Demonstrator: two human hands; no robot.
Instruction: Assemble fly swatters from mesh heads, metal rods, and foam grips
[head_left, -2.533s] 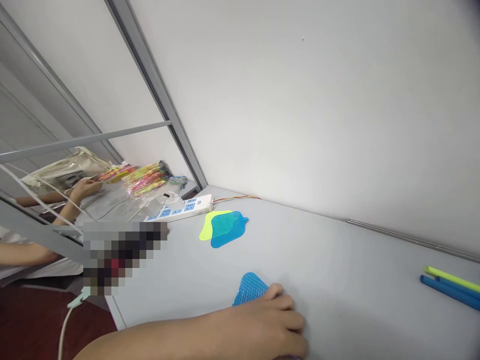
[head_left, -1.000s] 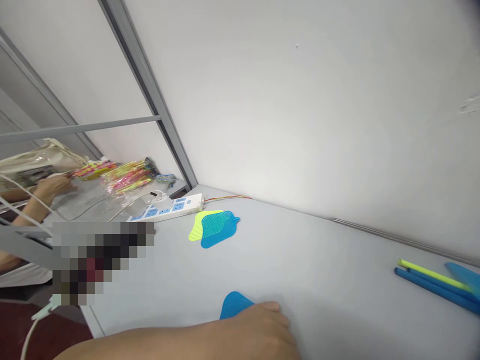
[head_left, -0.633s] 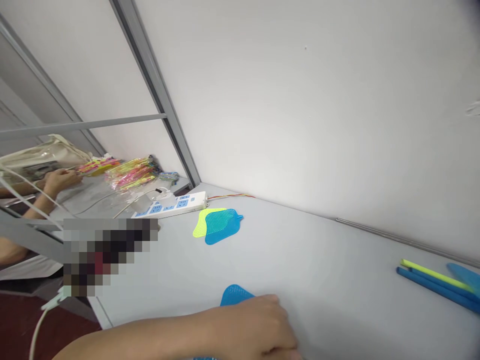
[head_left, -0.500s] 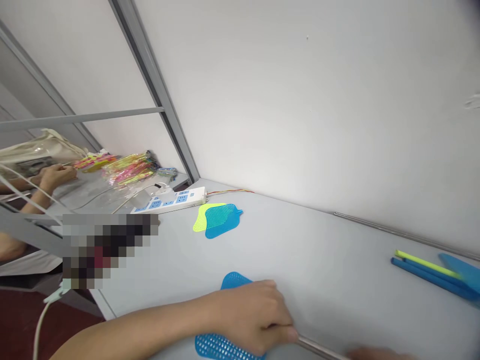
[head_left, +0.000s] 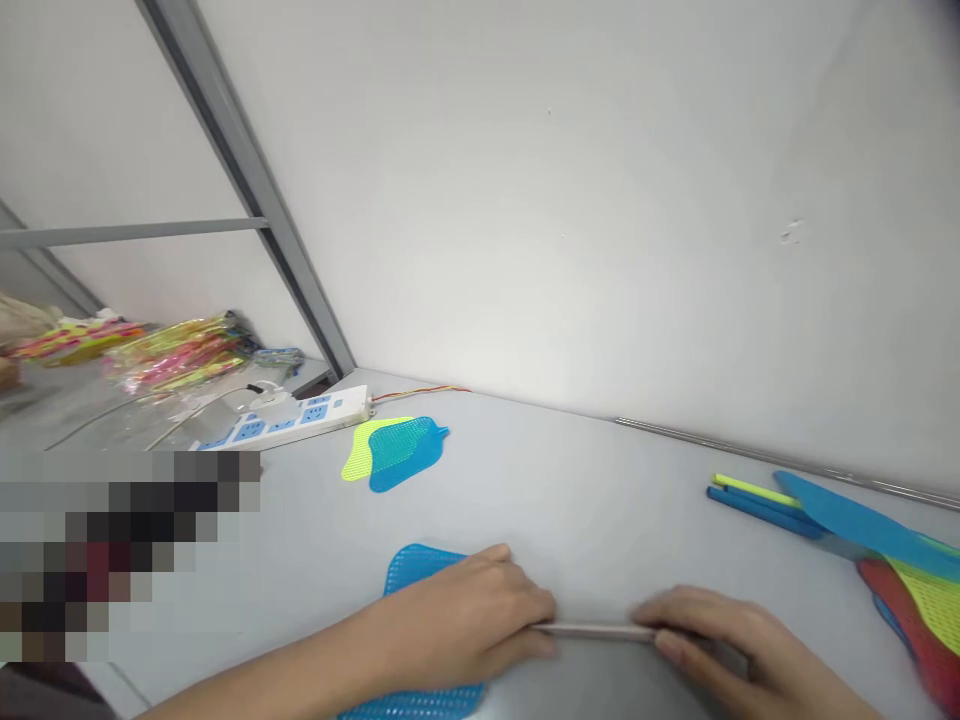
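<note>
A thin metal rod (head_left: 600, 630) lies level between my two hands, low over the table. My left hand (head_left: 491, 610) is closed round its left end. At its right end, my right hand (head_left: 739, 650) pinches the rod between thumb and fingers. Under my left hand and forearm is a blue perforated fly swatter head (head_left: 420, 570), partly covered by them. Whether the rod joins this head is hidden by my left hand. Farther back, another blue fly swatter head (head_left: 420, 455) overlaps a yellow one (head_left: 358, 455).
A white power strip (head_left: 330, 405) lies at the back left. More metal rods (head_left: 690, 438) run along the wall. On the right are yellow and blue sticks (head_left: 757, 505), a blue swatter head (head_left: 862, 520) and a red one (head_left: 907, 620). Bagged colourful items (head_left: 187, 350) sit beyond the frame post (head_left: 255, 180).
My right hand has come fully into view at the rod's right end, and the rod now lies nearly level. The view has shifted right, showing more swatter heads there.
</note>
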